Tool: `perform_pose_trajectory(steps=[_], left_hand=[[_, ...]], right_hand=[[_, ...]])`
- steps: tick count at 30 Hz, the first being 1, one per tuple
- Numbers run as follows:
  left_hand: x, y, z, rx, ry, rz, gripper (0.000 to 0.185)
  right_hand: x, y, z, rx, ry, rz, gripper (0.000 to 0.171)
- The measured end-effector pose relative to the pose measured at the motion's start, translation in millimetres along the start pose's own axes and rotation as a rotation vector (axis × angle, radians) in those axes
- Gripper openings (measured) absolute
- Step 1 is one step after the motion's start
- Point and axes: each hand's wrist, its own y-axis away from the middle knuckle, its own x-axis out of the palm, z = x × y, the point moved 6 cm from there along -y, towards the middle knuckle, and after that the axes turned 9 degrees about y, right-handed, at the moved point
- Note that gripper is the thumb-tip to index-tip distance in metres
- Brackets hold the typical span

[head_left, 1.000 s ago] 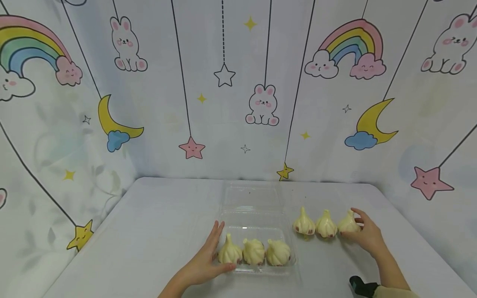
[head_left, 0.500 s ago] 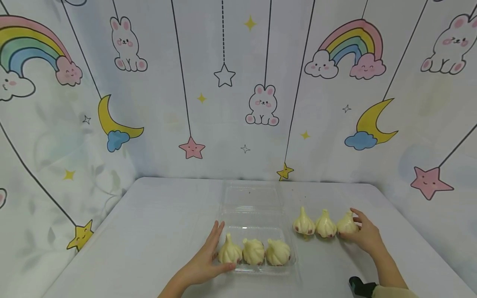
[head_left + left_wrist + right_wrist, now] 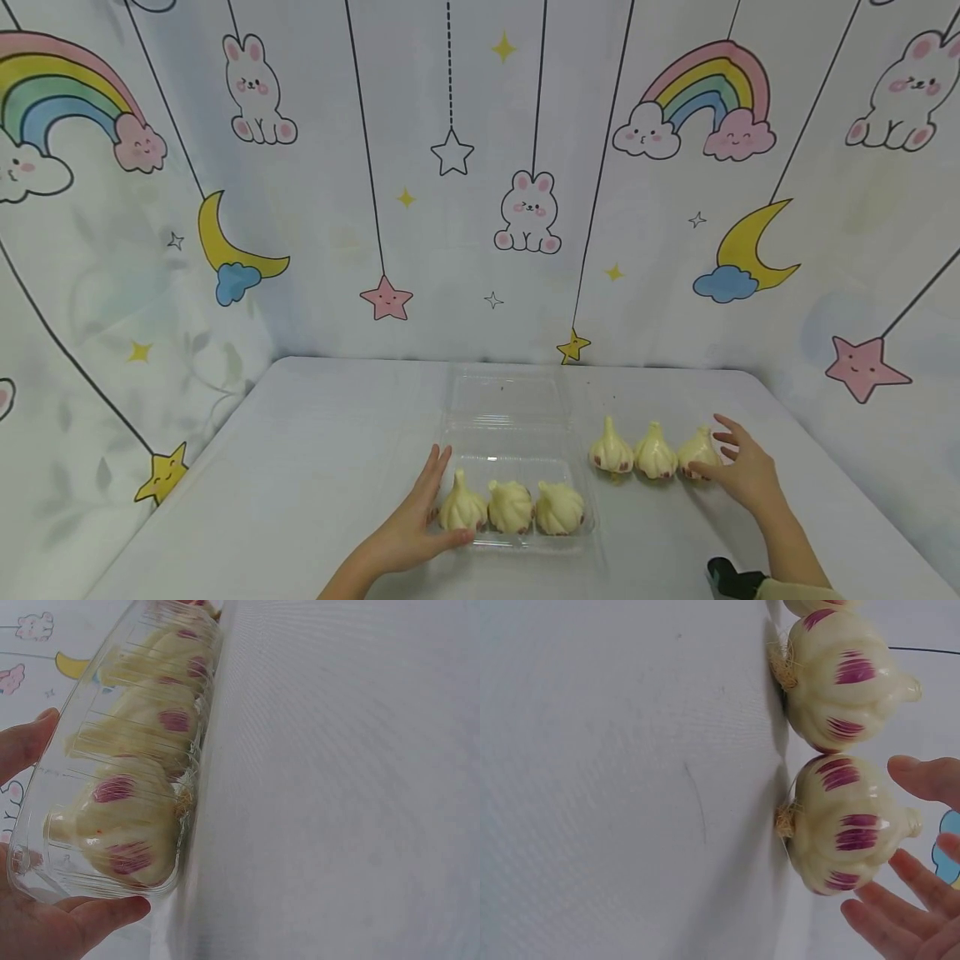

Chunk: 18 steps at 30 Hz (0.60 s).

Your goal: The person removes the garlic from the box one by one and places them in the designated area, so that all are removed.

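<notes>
- The clear plastic box [image 3: 517, 500] sits mid-table; its open lid [image 3: 510, 400] lies flat behind it, blocking a low pass from the back.
- Three garlic bulbs [image 3: 510, 507] fill the box's front row wall to wall; the strip behind them inside the box is bare.
- The left hand [image 3: 408, 529] lies against the box's left wall, closing that side.
- A row of three loose bulbs [image 3: 654, 452] stands just right of the box, bulbs nearly touching, with a narrow gap to the box.
- The right hand [image 3: 742, 475] flanks the row's right end.
- Bare table [image 3: 300, 467] lies wide open on the left; the patterned backdrop [image 3: 480, 208] walls the rear and both sides.
</notes>
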Motion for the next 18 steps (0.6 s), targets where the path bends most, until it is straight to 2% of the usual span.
perform_pose_trajectory(steps=[3, 5, 9, 12, 18], left_hand=[[-0.1, 0.1, 1.5, -0.006, -0.006, 0.0, 0.093], [0.0, 0.1, 2.8, -0.011, -0.01, -0.001, 0.093], [0.0, 0.1, 3.8, -0.021, -0.018, -0.005, 0.093], [-0.4, 0.6, 3.4, -0.024, -0.019, -0.006, 0.093], [-0.4, 1.0, 3.1, -0.03, -0.01, -0.008, 0.094]], right_hand=[[-3, 0, 1, 0.009, -0.01, -0.009, 0.088], [0, -2, -7, 0.033, 0.0, -0.014, 0.091], [24, -19, -52, 0.047, 0.024, -0.065, 0.095], [36, -29, -73, 0.03, 0.029, -0.115, 0.096], [33, -26, -64, 0.044, 0.009, -0.133, 0.095]])
